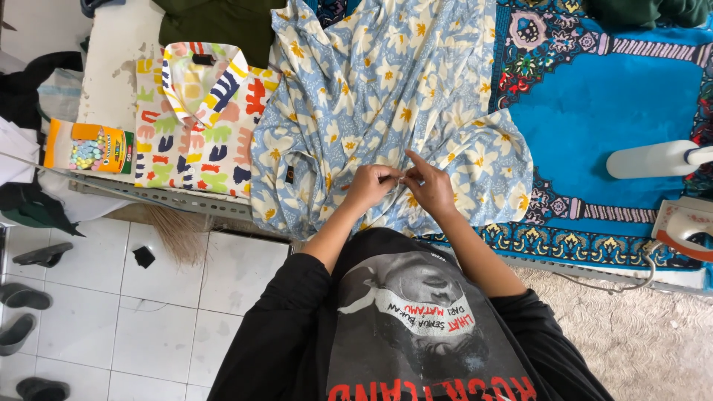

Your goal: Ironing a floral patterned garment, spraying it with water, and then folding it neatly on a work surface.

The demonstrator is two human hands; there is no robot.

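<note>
Blue floral shirt (386, 104): spread across the middle of the worktop (111, 44), lower edge hanging at the near side, just in front of the person. Thin woven cloth, pale blue with white and yellow flowers, rumpled into soft folds. Judged light, limp and non-slippery; likely to drape and bunch when lifted, not fragile. Best taken at a hem, placket or collar edge, where doubled cloth gives firmer purchase.

Left hand (369, 186): at the near middle of the shirt, fingers curled shut, grip pinching a small fold of the fabric at its edge.

Right hand (431, 186): touching the left, thumb and fingers closed in a fine pinch on the same spot of cloth, forefinger extended. Whether a button or thread sits between the fingertips: cannot tell, too small.

Patterned shirt (197, 122): folded, cream with bright multicoloured shapes, collar up, just left of the blue shirt and touching it.

Chalk box (88, 147): orange and yellow, far left edge of the worktop.

Dark green garment (215, 22): far side, behind the patterned shirt.

Blue patterned mat (601, 111): covering the right part of the worktop, under the floral shirt.

Iron (687, 223): right edge, near side, well apart from the hands.

White cylinder (653, 160): right, beyond the iron.

Sandals (26, 297): on the tiled floor, near left.
</note>
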